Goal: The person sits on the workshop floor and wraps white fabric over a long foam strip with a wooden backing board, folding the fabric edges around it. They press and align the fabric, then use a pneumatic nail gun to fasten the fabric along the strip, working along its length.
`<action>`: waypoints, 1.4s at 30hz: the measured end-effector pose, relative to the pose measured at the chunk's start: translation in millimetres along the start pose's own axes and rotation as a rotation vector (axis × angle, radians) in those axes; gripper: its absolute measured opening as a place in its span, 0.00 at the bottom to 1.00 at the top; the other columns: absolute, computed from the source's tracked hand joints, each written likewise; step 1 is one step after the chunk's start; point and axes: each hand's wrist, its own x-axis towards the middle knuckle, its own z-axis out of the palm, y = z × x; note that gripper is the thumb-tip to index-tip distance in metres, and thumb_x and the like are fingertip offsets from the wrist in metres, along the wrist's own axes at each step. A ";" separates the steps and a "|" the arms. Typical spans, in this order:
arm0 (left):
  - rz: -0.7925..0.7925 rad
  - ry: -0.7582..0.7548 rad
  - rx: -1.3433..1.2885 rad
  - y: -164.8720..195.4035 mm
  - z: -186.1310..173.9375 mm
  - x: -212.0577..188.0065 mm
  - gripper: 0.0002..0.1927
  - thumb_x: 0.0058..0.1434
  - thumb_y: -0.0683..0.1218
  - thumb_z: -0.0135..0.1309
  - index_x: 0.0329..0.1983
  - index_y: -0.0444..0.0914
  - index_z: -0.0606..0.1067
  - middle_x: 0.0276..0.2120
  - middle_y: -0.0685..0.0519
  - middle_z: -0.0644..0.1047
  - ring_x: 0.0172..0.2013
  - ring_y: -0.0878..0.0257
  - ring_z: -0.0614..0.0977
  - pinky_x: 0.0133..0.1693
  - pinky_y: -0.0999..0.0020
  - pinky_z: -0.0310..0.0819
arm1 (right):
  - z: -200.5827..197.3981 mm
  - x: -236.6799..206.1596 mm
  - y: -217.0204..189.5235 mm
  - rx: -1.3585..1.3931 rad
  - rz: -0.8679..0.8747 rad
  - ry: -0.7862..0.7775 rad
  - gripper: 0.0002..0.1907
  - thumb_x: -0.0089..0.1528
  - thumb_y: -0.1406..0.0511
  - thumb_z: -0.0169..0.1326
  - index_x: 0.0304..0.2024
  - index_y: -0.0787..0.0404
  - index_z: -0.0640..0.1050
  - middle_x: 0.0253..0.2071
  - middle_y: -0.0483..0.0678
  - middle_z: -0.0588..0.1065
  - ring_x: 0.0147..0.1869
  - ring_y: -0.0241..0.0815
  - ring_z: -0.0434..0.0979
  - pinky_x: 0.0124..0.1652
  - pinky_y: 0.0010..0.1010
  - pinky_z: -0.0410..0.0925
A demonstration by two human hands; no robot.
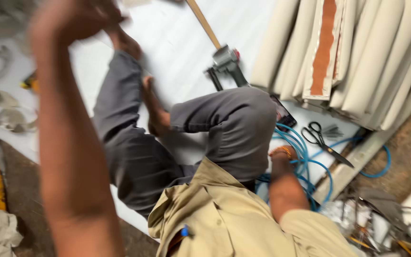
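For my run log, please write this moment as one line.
left hand: raised, blurred, grip unclear | right hand: down by blue hose | near: scissors, pneumatic stapler on white sheet

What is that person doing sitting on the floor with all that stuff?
The person sits cross-legged on a white sheet on the floor. The left hand is raised and blurred, holding nothing visible. The right hand presses down among loops of blue air hose. A grey metal staple gun lies past the knee, black-handled scissors lie near the hose, and beige padded panels are stacked beside them.
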 end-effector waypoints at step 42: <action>-0.454 -0.301 -1.432 16.6 390.8 -63.7 0.29 0.66 0.60 0.51 0.60 0.34 0.70 0.54 0.45 0.78 0.51 0.53 0.79 0.49 0.57 0.75 | 98.2 -102.5 -80.4 -0.256 -0.774 -0.949 0.14 0.64 0.60 0.62 0.34 0.66 0.82 0.29 0.42 0.78 0.31 0.29 0.72 0.31 0.25 0.66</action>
